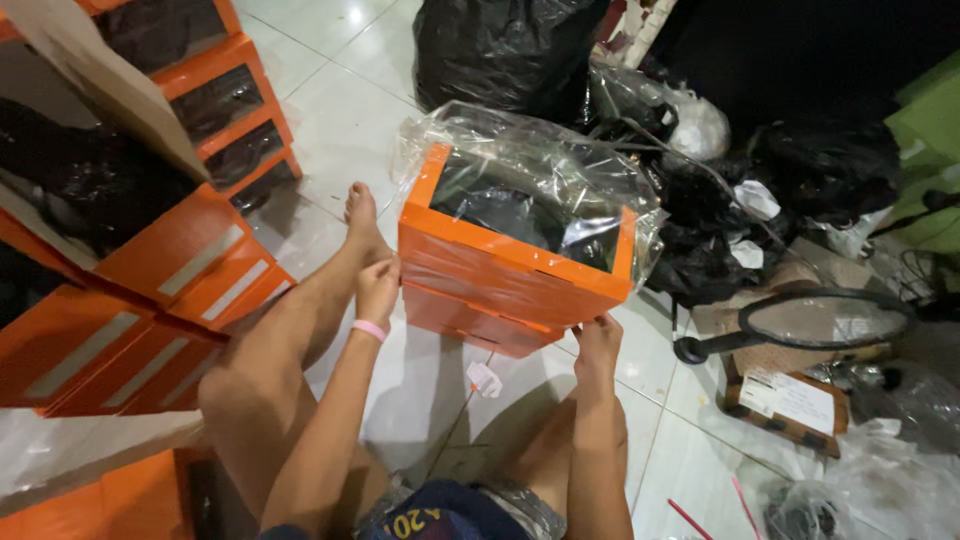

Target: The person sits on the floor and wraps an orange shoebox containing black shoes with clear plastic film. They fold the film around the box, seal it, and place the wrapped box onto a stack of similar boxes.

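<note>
White tile floor (340, 130), cluttered on both sides. Orange box stack (515, 265) sits at centre btw the person's legs, partly inside a clear bag (530, 150) w/ plastic bunched over the top & back; top box has a dark window showing sth black inside, can't tell what. Left hand (377, 290) presses the stack's left edge, fingers curled on the corner, pink band (370, 329) at wrist. Right hand (598, 340) grips the lower right corner, fingers closed on it. Left foot (362, 215) just beside the stack. More orange boxes (150, 300) piled at left, cardboard flap (90, 70) above them. Black bag (500, 45) behind; racket (800, 322) & parcel (790, 400) at right, near. Small tag (484, 379) on floor in front.
</note>
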### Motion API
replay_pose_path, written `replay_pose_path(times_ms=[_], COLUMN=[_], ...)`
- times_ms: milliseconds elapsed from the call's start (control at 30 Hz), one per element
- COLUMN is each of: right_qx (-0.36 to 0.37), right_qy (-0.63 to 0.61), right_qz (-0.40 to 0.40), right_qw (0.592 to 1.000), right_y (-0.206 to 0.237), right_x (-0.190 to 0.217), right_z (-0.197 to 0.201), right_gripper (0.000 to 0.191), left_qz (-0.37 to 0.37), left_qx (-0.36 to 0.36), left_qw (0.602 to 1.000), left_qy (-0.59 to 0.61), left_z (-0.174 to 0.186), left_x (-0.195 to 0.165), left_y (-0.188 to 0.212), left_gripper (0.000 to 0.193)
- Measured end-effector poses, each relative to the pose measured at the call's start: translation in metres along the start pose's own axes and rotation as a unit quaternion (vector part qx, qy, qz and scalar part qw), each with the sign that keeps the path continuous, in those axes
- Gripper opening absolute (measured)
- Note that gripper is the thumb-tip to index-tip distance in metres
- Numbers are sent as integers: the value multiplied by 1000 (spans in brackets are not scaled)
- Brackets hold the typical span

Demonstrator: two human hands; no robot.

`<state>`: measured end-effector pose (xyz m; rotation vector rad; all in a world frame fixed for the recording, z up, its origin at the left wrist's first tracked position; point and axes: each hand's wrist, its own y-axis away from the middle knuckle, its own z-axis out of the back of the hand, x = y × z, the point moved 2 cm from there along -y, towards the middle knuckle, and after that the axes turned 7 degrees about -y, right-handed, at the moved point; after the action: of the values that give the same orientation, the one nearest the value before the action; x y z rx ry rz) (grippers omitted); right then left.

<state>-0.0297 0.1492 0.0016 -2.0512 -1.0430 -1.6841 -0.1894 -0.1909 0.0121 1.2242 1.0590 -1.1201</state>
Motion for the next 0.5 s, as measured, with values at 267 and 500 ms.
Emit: replay_pose_path(times_ms=[267, 500], right_qx=[92, 16], right_qy=[-235, -204], right_qz=[-52, -91], right_qw=[966, 974], right_y=[6, 14], right_x=[-22, -31], right_z=[12, -1], right_gripper=[16, 10], left_qz=[-25, -46], left_qx=[2, 11], left_qw=[987, 976], left_qy=[-159, -210], left_z=[4, 4], left_x=[-22, -6], left_y=[1, 7], left_gripper=[23, 32])
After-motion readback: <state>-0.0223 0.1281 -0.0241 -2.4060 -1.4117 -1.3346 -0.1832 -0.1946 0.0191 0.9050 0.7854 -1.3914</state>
